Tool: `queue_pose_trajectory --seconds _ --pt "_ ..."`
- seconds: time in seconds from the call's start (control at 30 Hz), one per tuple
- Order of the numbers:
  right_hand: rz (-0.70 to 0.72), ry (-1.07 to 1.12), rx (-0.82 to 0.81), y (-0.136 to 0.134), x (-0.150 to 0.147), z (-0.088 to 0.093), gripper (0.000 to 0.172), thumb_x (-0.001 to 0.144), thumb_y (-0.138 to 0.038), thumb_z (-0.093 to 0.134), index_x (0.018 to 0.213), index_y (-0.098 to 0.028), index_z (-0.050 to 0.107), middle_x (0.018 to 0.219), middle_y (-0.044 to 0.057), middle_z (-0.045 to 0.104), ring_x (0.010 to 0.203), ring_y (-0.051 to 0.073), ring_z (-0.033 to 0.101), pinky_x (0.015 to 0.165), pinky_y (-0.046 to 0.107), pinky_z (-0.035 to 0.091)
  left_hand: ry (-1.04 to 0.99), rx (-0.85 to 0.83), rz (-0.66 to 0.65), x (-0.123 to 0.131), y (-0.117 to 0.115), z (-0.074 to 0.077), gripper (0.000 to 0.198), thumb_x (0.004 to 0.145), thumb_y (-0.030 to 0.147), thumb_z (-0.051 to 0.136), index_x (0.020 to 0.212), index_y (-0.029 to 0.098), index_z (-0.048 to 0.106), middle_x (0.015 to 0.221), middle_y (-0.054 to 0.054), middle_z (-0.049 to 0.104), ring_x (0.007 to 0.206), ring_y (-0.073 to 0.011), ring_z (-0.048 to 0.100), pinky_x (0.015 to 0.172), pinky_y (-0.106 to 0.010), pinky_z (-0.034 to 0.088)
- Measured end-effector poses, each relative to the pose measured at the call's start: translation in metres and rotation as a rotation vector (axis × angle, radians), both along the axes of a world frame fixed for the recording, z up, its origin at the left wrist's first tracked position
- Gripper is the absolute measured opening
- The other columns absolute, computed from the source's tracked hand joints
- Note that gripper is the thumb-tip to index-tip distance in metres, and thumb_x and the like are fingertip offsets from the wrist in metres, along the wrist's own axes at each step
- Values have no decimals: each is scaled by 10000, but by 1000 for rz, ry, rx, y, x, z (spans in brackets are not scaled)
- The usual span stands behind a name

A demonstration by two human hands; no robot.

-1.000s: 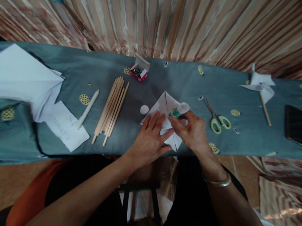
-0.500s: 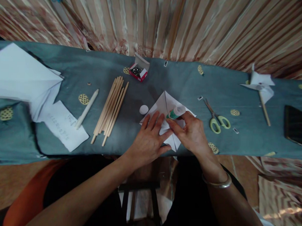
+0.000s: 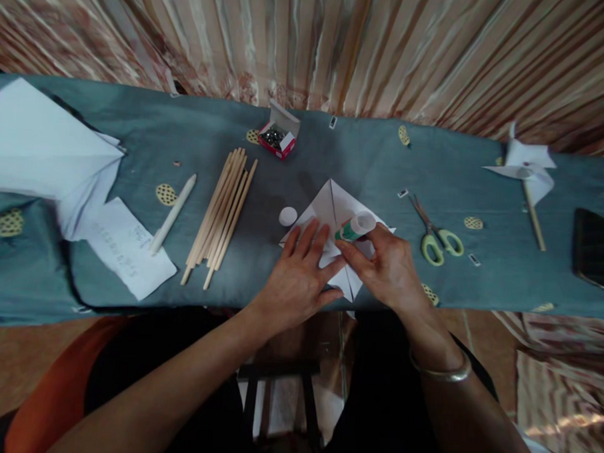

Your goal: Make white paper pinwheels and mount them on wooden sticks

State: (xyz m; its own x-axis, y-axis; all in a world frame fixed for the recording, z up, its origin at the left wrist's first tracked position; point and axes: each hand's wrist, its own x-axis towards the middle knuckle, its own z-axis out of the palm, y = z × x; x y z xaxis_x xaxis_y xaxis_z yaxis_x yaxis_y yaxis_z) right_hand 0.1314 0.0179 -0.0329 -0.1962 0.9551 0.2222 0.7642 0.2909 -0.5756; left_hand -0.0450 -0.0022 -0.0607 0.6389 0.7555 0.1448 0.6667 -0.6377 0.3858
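Head view: left hand [image 3: 300,276] still open on white paper [image 3: 319,204], right hand [image 3: 388,265] still closed around glue stick [image 3: 352,229].

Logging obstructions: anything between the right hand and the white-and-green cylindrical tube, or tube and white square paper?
Nothing visible. The right hand grips the white-and-green cylindrical tube over the white square paper; the left hand rests on the paper beside it. The tube's lower end is hidden, so contact is unclear.
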Motion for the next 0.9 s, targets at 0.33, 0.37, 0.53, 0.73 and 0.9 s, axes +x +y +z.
queue_pose_trajectory --seconds 0.33,0.37,0.53,0.73,0.9 --pt "-35 28 -53 -2 5 2 191 853 -365 612 905 -184 645 829 67 690 740 213 642 679 330 489 3 5 1 0 0 -1 658 817 511 653 1393 257 460 1546 -172 311 1443 -420 212 1128 -645 229" --pt "-40 34 -58 -3 5 1 194 851 -370 613 901 -185 647 828 66 691 735 212 643 678 331 490 0 4 1 0 0 -1 655 820 510 651 1393 256 461 1548 -172 309 1445 -418 208 1128 -646 227" --pt "-125 144 -135 -2 8 -7 206 811 -390 658 890 -200 658 831 52 703 719 206 645 694 351 504 -2 -11 -2 0 0 -1 604 831 505 640 1364 262 491 1560 -154 294 1456 -405 185 1131 -645 225" --pt "-209 612 -179 6 14 -18 209 815 -423 658 891 -230 636 852 22 711 771 188 660 711 342 534 -10 -8 3 0 0 0 577 821 489 660 1335 269 516 1573 -141 273 1459 -396 185 1140 -631 215" --pt "-193 524 -175 9 14 -19 207 796 -399 683 899 -223 642 835 20 701 772 183 655 736 344 529 -1 -1 2 -1 0 0 571 829 493 649 1339 278 509 1569 -135 279 1456 -397 191 1138 -628 223"
